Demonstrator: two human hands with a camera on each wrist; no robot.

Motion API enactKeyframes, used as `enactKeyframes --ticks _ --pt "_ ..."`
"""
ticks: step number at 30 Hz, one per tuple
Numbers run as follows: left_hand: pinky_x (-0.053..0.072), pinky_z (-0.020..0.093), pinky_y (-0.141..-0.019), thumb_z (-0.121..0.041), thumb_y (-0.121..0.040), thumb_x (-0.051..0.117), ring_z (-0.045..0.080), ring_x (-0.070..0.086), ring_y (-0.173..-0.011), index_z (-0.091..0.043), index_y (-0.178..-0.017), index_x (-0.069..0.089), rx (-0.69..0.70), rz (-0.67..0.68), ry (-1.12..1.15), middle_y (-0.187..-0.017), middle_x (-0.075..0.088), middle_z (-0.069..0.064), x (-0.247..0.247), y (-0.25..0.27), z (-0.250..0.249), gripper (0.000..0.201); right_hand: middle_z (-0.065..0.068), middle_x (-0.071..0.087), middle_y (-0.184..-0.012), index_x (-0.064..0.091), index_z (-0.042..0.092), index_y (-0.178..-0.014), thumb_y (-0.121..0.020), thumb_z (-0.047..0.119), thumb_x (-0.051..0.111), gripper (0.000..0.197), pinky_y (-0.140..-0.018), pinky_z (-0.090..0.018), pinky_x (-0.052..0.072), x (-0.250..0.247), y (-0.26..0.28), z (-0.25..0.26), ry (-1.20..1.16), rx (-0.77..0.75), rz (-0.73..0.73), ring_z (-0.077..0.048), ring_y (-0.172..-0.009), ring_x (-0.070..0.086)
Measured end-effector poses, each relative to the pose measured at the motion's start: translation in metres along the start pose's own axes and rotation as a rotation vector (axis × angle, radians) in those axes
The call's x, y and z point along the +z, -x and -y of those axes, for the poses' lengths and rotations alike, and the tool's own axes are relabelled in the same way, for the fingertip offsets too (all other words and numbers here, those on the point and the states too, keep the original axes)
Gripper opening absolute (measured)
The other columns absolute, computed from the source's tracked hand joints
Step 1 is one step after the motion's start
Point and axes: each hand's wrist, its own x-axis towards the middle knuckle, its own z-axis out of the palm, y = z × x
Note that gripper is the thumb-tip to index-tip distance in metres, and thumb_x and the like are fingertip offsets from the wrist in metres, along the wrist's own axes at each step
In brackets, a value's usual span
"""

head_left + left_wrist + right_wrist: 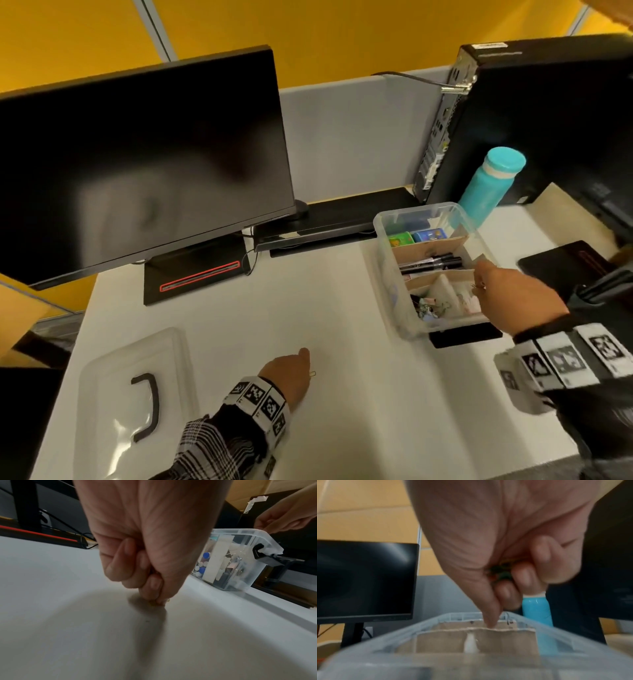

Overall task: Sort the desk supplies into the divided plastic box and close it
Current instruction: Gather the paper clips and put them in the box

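Observation:
The clear divided box (383, 219) stands open at the right of the white desk, with cardboard dividers (428, 245), black markers (431, 263), binder clips (426, 308) and small coloured items inside. My right hand (479, 286) hovers over the box's near right compartment, fingers curled round a bunch of small paper clips (500, 572). My left hand (305, 371) is down on the desk at the front centre, pinching a small gold paper clip (312, 373) against the surface. The box's clear lid (113, 404) with a black handle lies at the front left.
A dark monitor (137, 157) on its stand fills the back left. A teal bottle (489, 185) stands right behind the box, next to a black computer tower (548, 116). A black pad (565, 263) lies at the far right.

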Motion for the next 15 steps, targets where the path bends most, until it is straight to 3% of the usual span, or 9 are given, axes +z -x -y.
enactKeyframes --ticks 4,7,10,12,15 --pt "0.047 0.040 -0.083 -0.019 -0.096 0.037 0.033 0.060 -0.100 -0.005 -0.117 0.044 -0.015 0.039 0.022 -0.112 0.062 0.014 -0.005 -0.003 0.000 0.026 -0.011 0.066 -0.103 0.057 0.010 -0.106 -0.091 0.011 0.050 0.016 -0.074 -0.031 0.048 0.011 -0.024 -0.002 -0.032 -0.053 0.106 -0.026 -0.091 0.063" --pt "0.047 0.041 -0.083 -0.022 -0.096 0.037 0.033 0.060 -0.098 -0.005 -0.112 0.045 0.015 0.055 0.047 -0.108 0.063 0.014 -0.006 0.001 0.001 0.025 -0.012 0.067 -0.105 0.062 0.011 -0.106 -0.090 0.012 0.053 0.019 -0.082 -0.033 0.048 0.017 -0.023 -0.004 -0.174 -0.046 0.104 -0.027 -0.095 0.062" --pt "0.040 0.031 -0.070 -0.028 -0.098 0.036 0.030 0.060 -0.087 -0.011 -0.098 0.040 0.059 0.021 0.148 -0.087 0.058 0.005 -0.010 0.010 0.005 0.017 -0.013 0.069 -0.097 0.064 0.011 -0.103 -0.091 0.011 0.050 0.019 -0.075 -0.035 0.048 0.021 -0.012 -0.016 -0.385 -0.070 -0.134 -0.030 -0.086 0.062" --pt "0.033 0.027 -0.062 -0.031 -0.098 0.037 0.020 0.052 -0.069 -0.017 -0.091 0.035 0.095 -0.060 0.208 -0.072 0.048 -0.006 -0.021 0.020 0.002 0.015 -0.015 0.065 -0.106 0.061 0.009 -0.112 -0.089 0.006 0.049 0.026 -0.079 -0.040 0.048 0.029 -0.005 -0.026 -0.411 -0.068 -0.352 -0.033 -0.094 0.057" --pt "0.029 0.019 -0.051 -0.033 -0.099 0.038 0.007 0.039 -0.053 -0.022 -0.090 0.035 0.182 -0.208 0.268 -0.063 0.043 -0.010 -0.058 0.040 -0.025 0.015 -0.017 0.051 -0.133 0.043 0.009 -0.135 -0.092 0.012 0.044 0.043 -0.097 -0.048 0.043 0.053 -0.002 -0.039 -0.421 -0.028 -0.342 -0.036 -0.116 0.047"
